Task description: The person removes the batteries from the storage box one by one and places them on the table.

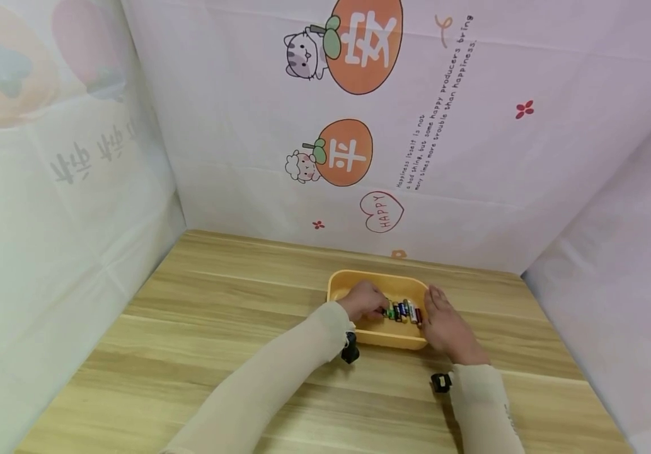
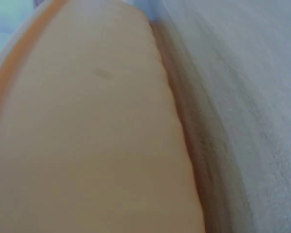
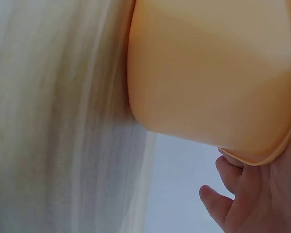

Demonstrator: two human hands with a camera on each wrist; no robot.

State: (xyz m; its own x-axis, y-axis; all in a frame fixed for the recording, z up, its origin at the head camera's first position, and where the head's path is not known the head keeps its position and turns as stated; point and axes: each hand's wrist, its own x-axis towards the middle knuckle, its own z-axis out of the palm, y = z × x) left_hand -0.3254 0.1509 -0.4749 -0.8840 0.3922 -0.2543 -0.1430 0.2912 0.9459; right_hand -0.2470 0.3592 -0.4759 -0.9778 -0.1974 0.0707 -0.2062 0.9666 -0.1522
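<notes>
A yellow plastic bin (image 1: pixel 390 340) sits on the table, with several small batteries (image 1: pixel 403 311) in a row on its floor. My left hand (image 1: pixel 363 301) reaches over the left part of the bin. Its fingers are curled down at the green battery at the left end of the row and seem to pinch it; the fingertips are partly hidden. My right hand (image 1: pixel 449 325) rests against the bin's right end with its fingers straight along the rim. In the right wrist view, its fingers (image 3: pixel 250 194) show beside the bin's rim. Only the bin's outer wall (image 2: pixel 92 121) fills the left wrist view.
The wood-grain table (image 1: pixel 200 328) spreads around the bin. A white printed cloth (image 1: pixel 234 126) hangs behind the table, and more cloth stands at both sides. A small black camera (image 1: pixel 350 348) is on the left wrist, another black camera (image 1: pixel 441 382) on the right.
</notes>
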